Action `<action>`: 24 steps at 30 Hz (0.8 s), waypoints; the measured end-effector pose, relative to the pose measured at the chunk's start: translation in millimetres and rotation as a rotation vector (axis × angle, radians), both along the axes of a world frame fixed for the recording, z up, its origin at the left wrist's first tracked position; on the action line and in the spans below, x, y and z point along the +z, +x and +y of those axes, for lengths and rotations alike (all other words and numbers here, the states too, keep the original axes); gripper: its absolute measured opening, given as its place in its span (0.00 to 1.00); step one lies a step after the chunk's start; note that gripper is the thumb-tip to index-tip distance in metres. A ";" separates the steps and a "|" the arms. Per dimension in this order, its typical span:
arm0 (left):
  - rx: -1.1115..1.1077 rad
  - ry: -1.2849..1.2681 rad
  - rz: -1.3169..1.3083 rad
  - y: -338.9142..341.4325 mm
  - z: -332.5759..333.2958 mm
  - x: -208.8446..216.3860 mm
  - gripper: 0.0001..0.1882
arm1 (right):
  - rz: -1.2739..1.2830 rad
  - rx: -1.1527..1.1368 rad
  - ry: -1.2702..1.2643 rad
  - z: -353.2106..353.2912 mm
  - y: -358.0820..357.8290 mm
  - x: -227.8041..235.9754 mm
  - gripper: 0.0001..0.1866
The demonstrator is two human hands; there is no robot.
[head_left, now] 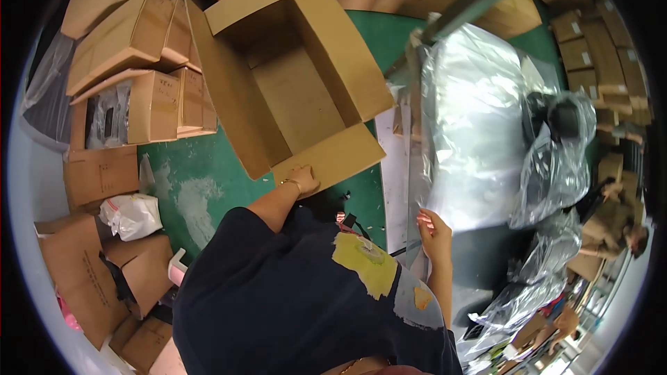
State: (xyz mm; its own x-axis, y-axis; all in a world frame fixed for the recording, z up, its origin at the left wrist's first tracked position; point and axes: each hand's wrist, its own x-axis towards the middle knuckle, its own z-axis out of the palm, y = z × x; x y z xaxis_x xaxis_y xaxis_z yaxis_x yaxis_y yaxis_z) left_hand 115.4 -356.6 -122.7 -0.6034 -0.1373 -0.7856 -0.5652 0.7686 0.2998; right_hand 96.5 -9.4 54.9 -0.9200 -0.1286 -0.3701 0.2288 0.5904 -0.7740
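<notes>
An empty, upright cardboard box (299, 97) stands in front of me with its flaps folded outward. My left hand (302, 179) is closed on its near flap (340, 160), and part of the fingers is hidden there. To the right, a pile of clear plastic bags (476, 118) lies on a table. My right hand (434, 230) is at the pile's near left corner, its fingers pinched on the edge of a clear plastic bag; the exact grip is small and hard to see.
Several cardboard boxes (114, 48) are stacked at the left, one holding a plastic-wrapped item. A white plastic bag (132, 215) lies below them. A metal post (479, 0) slants over the table. Dark plastic-wrapped items (559, 139) sit at the table's far right. Co-workers (611, 232) are at the right.
</notes>
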 end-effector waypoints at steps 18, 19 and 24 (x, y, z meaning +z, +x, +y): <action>0.631 0.875 0.005 80.7 -142.9 91.0 0.14 | -0.825 -0.321 -0.748 -244.7 -116.6 -128.6 0.16; 0.901 0.940 -0.098 106.5 -152.1 91.8 0.12 | -0.828 -0.301 -0.812 -261.5 -118.0 -104.0 0.15; 1.554 1.209 0.049 191.0 -139.5 15.6 0.25 | -0.592 -0.094 -1.195 -354.3 -149.5 43.2 0.15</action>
